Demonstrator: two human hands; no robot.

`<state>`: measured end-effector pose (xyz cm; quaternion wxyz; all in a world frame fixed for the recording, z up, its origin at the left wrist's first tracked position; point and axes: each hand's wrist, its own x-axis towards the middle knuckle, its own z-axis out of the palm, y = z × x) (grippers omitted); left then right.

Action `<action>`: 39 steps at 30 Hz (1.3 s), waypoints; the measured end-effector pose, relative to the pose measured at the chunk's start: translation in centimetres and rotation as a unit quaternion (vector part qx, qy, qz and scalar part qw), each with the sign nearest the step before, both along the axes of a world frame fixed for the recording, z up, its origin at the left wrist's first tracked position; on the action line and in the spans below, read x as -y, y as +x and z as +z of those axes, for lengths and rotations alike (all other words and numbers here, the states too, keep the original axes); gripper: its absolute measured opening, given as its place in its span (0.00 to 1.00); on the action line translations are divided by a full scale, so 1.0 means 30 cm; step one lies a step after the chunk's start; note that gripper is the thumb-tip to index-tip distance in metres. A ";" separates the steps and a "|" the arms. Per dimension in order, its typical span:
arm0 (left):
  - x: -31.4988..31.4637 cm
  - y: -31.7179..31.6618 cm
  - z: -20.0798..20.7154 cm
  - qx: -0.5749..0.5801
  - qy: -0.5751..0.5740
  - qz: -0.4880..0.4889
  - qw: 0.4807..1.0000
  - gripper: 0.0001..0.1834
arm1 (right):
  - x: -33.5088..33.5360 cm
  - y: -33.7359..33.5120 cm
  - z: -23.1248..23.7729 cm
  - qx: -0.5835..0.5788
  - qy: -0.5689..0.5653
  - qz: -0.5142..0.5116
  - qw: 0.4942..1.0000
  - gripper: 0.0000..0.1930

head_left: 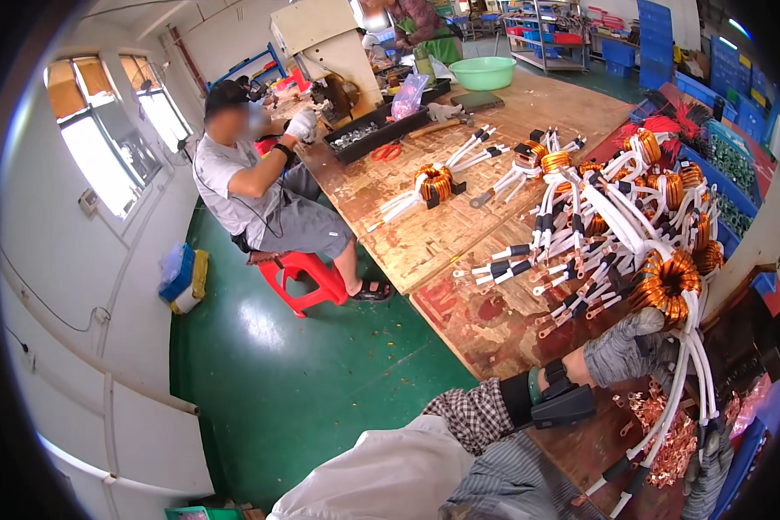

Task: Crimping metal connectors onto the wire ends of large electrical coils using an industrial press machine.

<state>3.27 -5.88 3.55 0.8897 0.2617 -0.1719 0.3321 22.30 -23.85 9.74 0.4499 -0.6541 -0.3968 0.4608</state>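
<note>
Co-worker (253,184) seated on a red stool (322,276), pale green basin (483,76), bright windows (100,160) at left, green floor (286,381)

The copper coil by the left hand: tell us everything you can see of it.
The copper coil is a ring of shiny, orange-brown wire wound around an open centre. White cables run from its lower side, some with black sleeves. It faces the camera at a tilt, before a heap of similar coils. The gloved left hand holds it from below; the right hand is beside the lower cables.
</note>
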 end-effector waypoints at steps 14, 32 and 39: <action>-0.046 -0.040 -0.011 -0.006 0.014 -0.013 1.000 0.28 | -0.043 0.082 -0.130 -0.027 0.072 0.025 0.997 0.25; -0.065 -0.027 -0.098 -0.284 0.198 0.335 0.877 0.30 | 0.002 0.348 -0.178 0.460 -0.013 0.002 0.888 0.13; -0.118 -0.048 -0.086 0.061 -0.047 0.133 0.988 0.35 | -0.098 0.132 -0.038 0.068 0.033 -0.077 0.994 0.21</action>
